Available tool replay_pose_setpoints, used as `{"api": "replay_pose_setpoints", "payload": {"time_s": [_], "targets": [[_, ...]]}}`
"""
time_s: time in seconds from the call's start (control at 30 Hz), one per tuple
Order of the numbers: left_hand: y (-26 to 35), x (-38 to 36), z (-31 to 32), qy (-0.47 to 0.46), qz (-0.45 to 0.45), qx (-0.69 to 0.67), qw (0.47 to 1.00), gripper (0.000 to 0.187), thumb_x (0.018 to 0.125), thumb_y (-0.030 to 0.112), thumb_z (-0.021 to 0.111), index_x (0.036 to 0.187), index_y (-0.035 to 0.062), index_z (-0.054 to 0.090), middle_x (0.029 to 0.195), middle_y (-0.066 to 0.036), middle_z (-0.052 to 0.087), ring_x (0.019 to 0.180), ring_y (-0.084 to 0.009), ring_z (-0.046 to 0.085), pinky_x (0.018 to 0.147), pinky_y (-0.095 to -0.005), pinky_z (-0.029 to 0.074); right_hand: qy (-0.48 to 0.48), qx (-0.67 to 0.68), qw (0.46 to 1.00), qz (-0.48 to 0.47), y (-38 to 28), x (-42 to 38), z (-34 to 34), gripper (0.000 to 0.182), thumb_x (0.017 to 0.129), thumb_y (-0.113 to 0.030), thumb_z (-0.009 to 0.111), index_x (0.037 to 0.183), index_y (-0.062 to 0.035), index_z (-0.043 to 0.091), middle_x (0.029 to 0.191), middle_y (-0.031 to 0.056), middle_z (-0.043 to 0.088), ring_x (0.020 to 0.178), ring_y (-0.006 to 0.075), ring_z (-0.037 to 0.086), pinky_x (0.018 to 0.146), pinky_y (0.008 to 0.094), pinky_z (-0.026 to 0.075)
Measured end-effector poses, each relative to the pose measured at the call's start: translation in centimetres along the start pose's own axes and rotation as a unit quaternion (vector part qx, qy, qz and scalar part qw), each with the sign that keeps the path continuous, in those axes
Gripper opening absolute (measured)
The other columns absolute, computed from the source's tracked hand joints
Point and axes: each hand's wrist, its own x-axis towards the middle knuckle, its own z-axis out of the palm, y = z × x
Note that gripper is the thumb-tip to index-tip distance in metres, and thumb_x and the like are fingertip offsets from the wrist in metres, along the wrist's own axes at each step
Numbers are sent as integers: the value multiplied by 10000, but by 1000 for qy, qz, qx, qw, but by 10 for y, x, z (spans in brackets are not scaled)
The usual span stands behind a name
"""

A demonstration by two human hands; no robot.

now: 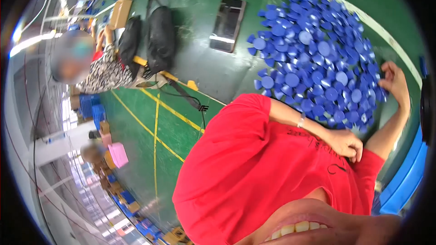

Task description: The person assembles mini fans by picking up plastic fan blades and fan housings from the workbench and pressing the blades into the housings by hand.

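Observation:
A wide heap of small blue plastic caps (313, 59) with round, flat tops covers the right part of the green table. My right hand (395, 81) is at the heap's right edge, its fingers bent and apart beside the outermost caps; I see nothing held in it. Close to my red shirt, below the heap, is my left hand (346, 144), with its fingers curled together. Whatever it may hold is hidden.
A smartphone (228, 25) lies left of the heap on the green tabletop (195, 41). Beyond it are a black bag (161, 38) and a co-worker in a patterned top (109, 69) handling a cardboard box (121, 13). A blue bin (402, 172) stands at right.

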Motion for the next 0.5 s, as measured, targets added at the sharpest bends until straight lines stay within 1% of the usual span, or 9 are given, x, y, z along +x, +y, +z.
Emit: {"api": "replay_pose_setpoints", "payload": {"time_s": [0.13,0.2,0.27,0.33,0.37,0.4,0.43,0.47,0.5], "targets": [[24,-3,-4,-9,11,59,998,168,851,45,527,956,49,658,864,-72,704,805,-153,682,701,-280,527,125,-86,988,-8,-23,-5,4,372,615,-102,740,932,-27,560,644,-11,419,628,99,430,544,279,348],[54,-5,-7,-5,-26,80,996,149,854,62,551,958,47,656,859,-76,698,787,-157,675,694,-283,517,142,-98,985,-17,-36,-11,-1,368,618,-115,752,926,-26,572,645,8,464,622,117,457,555,289,378],[88,-6,-18,-10,-19,159,987,142,862,83,569,968,39,652,863,-78,689,767,-160,666,695,-286,510,104,-158,982,16,-42,-19,-6,372,595,-133,763,898,-25,577,655,44,525,613,162,501,562,317,408],[124,-7,-41,36,0,259,965,139,871,96,583,975,35,652,876,-72,680,767,-145,659,702,-276,516,70,-176,981,41,-59,-26,-4,398,565,-153,777,882,-17,580,662,73,549,623,206,534,574,345,427],[142,-6,-59,71,-38,272,959,135,881,106,593,982,39,652,874,-64,677,778,-138,657,715,-261,520,70,-197,976,61,-58,-24,-2,378,567,-135,742,897,-26,595,712,118,601,687,283,594,615,386,458],[155,-4,-80,128,-40,262,956,134,886,110,600,981,28,649,860,-64,677,784,-138,659,726,-256,525,84,-193,976,63,-50,-22,1,394,556,-119,754,902,-29,588,694,97,574,666,254,573,597,374,444],[159,2,-115,150,37,307,939,161,893,117,598,1002,6,640,878,-78,683,794,-147,663,731,-263,524,98,-187,975,63,-43,-18,5,411,545,-102,765,907,-31,582,676,75,548,645,226,551,579,362,430],[178,9,-140,246,-35,316,916,172,895,84,573,1023,-16,629,912,-88,685,805,-141,662,742,-264,521,114,-181,975,61,-39,-16,6,430,534,-86,776,912,-34,575,658,54,521,623,197,529,561,350,417],[186,15,-181,298,-14,328,896,218,833,144,625,997,0,633,934,-151,680,815,-201,668,741,-317,527,129,-196,969,73,-50,-19,7,402,552,-91,743,917,-46,582,674,80,548,656,256,569,592,382,446]]}}
